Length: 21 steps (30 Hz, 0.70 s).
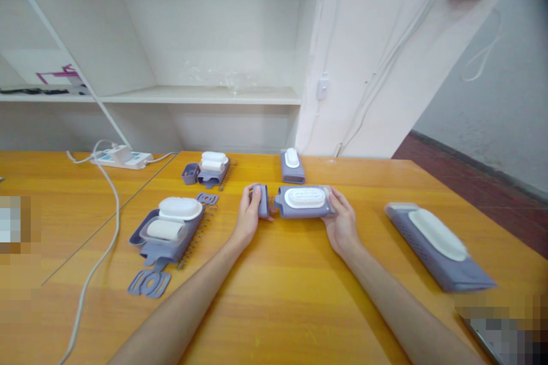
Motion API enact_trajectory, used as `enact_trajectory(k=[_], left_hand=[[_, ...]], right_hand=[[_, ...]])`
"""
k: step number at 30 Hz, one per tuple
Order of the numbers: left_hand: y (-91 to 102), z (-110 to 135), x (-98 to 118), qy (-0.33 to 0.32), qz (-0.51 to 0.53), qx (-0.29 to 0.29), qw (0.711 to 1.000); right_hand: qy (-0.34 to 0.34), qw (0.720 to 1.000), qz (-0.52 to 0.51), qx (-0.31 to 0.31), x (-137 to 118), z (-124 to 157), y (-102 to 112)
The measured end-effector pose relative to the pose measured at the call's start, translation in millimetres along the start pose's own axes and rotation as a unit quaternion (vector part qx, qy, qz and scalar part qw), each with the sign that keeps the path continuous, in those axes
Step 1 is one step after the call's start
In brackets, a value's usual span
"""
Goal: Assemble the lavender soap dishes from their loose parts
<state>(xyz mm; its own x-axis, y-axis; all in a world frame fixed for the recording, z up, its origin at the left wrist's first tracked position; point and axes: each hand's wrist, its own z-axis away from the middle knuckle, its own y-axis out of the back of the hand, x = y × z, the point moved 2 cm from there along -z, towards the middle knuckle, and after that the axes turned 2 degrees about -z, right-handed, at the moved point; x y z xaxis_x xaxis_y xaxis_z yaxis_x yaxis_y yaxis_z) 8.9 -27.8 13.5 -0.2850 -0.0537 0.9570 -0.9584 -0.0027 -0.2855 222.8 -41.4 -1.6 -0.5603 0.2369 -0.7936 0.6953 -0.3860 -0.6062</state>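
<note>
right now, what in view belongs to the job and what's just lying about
Likely the job:
purple-grey end piece in left hand
purple-grey case in right hand
similar parts at left

Seemingly lying about:
power strip
white cable

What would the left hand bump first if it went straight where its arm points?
Probably the purple-grey case in the right hand, just beyond the small cup the left hand holds. Depth is unclear, so it might slip past.

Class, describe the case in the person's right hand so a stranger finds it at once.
Find the wooden table, then the right hand over it. It grips a purple-grey case topped by a white oval pad. Unlike the other cases, it is held, its tab facing the left hand.
</note>
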Motion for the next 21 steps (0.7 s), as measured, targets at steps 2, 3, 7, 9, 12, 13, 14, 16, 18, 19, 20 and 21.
enact_trajectory(k=[2, 3, 7, 9, 12, 13, 14, 16, 18, 19, 20, 21], left_hand=[[-3.5, 4, 2, -0.003, -0.03, -0.033, 0.999], [-5.1, 6, 2, -0.004, -0.044, -0.051, 0.998], [-5.8, 7, 2, -0.005, -0.051, -0.067, 0.996], [-2.3, 4, 1, -0.001, -0.025, -0.033, 0.999], [3.4, -2, -2, 0.001, 0.032, 0.02, 0.999], [4.6, -4, -3, 0.001, 0.05, 0.03, 0.998], [5.4, -5, -3, 0.001, 0.063, 0.034, 0.997], [5.9, -5, -3, 0.002, 0.073, 0.035, 0.997], [6.2, -5, -2, 0.001, 0.074, 0.034, 0.997], [6.4, -5, -2, -0.001, 0.074, 0.035, 0.997], [6.8, -6, -2, -0.003, 0.075, 0.037, 0.996], [7.2, -6, -2, -0.007, 0.076, 0.04, 0.996]], right_hand=[[0.008, 1.0, 0.007, -0.003, 0, 1, 0], [0.013, 1.0, 0.011, -0.005, -1, 1, 0], [0.026, 0.999, 0.041, -0.013, -2, 2, -1], [0.026, 0.998, 0.054, -0.018, -1, 4, -2], [0.029, 0.998, 0.051, -0.019, 1, 6, -4], [0.028, 0.999, 0.044, -0.016, 1, 6, -4], [0.025, 0.999, 0.036, -0.012, 2, 6, -4], [0.018, 1.0, 0.019, -0.002, 2, 5, -3], [0.015, 1.0, 0.006, 0.012, 2, 3, -1], [0.018, 1.0, 0.0, 0.019, 2, 2, -1], [0.022, 0.999, -0.005, 0.027, 1, 1, 0], [0.027, 0.999, -0.01, 0.035, 0, 0, 1]])
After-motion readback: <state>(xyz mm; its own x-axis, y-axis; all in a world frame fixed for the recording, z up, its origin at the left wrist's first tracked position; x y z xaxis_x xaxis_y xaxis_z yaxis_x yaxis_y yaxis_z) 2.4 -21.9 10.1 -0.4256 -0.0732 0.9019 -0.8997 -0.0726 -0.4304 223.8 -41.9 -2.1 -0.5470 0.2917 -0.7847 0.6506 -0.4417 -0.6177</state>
